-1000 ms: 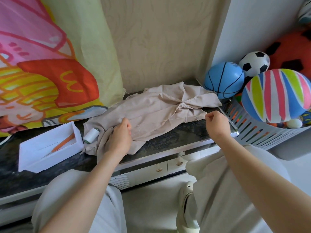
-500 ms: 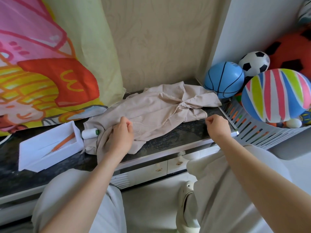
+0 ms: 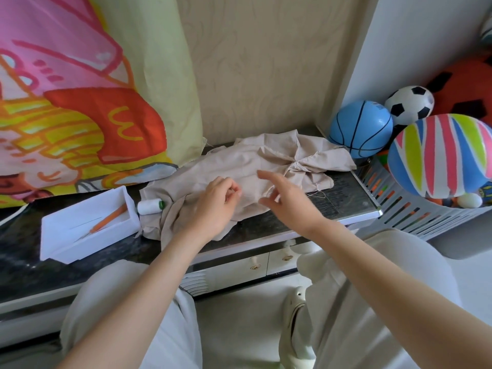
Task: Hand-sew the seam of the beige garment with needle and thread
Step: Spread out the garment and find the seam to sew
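A single wide-angle view comes from the person's head, facing forward and steeply down. The worktop (image 3: 266, 227) crosses the middle of the picture at close range, its front edge slanting from lower left up towards the right end. Both forearms enter from the bottom edge, and the left hand (image 3: 215, 206) and right hand (image 3: 287, 201) meet near the centre over the beige garment (image 3: 239, 166). Directly below the camera lie the person's lap and a shoe (image 3: 295, 315). The wall (image 3: 266, 62) behind the worktop's back edge fills the top, and a basket (image 3: 415, 217) off the right end touches the frame's right side.
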